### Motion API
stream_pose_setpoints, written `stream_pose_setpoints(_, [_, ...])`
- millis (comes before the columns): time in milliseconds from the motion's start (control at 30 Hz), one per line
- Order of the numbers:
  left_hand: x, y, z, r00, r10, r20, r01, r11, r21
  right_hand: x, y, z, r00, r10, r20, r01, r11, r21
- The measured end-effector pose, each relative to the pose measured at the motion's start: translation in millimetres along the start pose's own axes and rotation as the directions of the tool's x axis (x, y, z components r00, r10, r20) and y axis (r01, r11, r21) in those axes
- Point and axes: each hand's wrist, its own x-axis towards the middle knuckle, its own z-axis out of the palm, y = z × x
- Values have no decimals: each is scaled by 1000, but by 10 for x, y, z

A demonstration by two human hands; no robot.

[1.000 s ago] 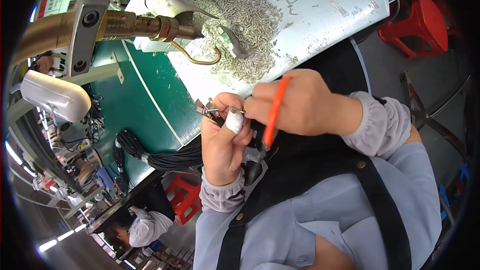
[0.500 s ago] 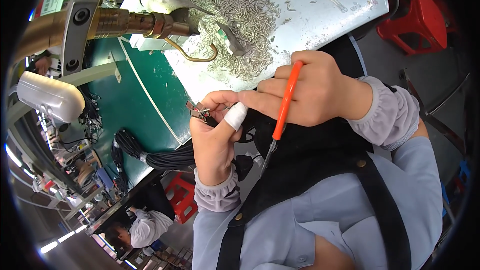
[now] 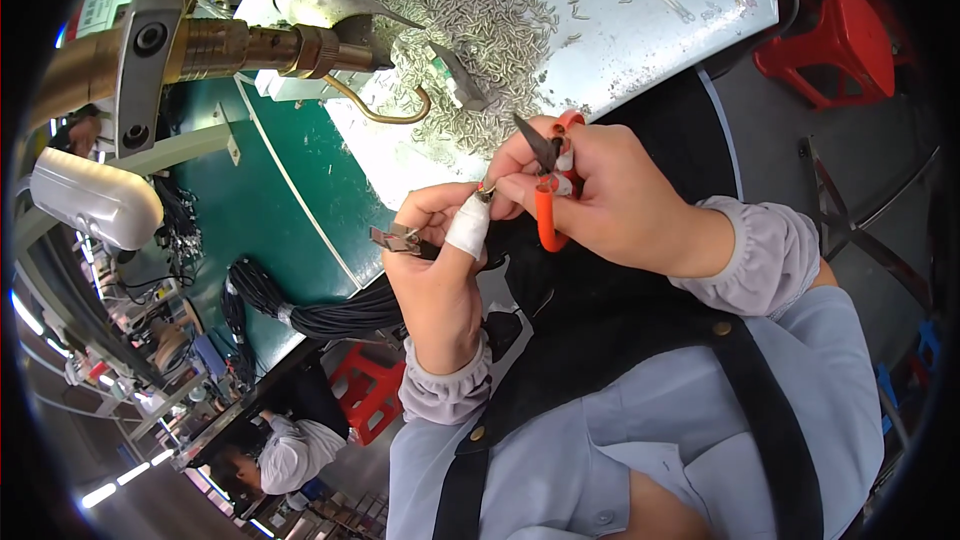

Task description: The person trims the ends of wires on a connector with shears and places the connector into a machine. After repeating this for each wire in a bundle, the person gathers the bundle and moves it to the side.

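My left hand (image 3: 435,285), its thumb wrapped in white tape, is closed on a black cable whose thin coloured wire ends (image 3: 486,194) stick out at the thumb tip. Small metal clip-like parts (image 3: 398,239) show by its index finger; how they are held is hidden. My right hand (image 3: 635,202) keeps red-handled scissors (image 3: 545,218) hooked in its fingers, the dark blades pointing up and left. Its thumb and index finger pinch close beside the wire ends, almost touching the taped thumb. Most of the cable is hidden by my left hand.
Small metal pins (image 3: 490,25) lie heaped on the white tabletop (image 3: 665,40), under a machine with a brass tube (image 3: 225,48). Coiled black cables (image 3: 335,317) hang over the green table's (image 3: 290,195) edge. Red stools (image 3: 835,45) stand at both sides. Another person (image 3: 300,455) sits lower left.
My right hand has swung the scissors round, so the blades now point upward instead of down. Its fingertips have come to the wire ends, which now show. The left hand has barely moved.
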Motion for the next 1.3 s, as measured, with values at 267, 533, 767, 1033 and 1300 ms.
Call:
stream_pose_setpoints(267, [2, -38, 16, 984, 180, -7, -179, 981, 71, -60, -193, -143, 952, 257, 167, -122, 818, -562])
stream_pose_setpoints(533, [100, 62, 116, 992, 96, 85, -97, 995, 7, -108, -42, -79, 962, 250, 109, -186, 893, -411])
stream_pose_setpoints(767, [683, 140, 113, 968, -116, 224, 194, 909, -369, 194, -97, -223, 973, 225, -56, -229, 970, -77])
stream_pose_setpoints(1033, [1042, 248, 181, 968, -160, 195, 209, 942, -263, 868, 8, -382, 985, -1, -171, -52, 951, -305])
stream_pose_setpoints(1300, [1219, 280, 176, 958, -163, 235, 215, 952, -216, 1046, 82, -467, 990, -11, -139, -35, 945, -326])
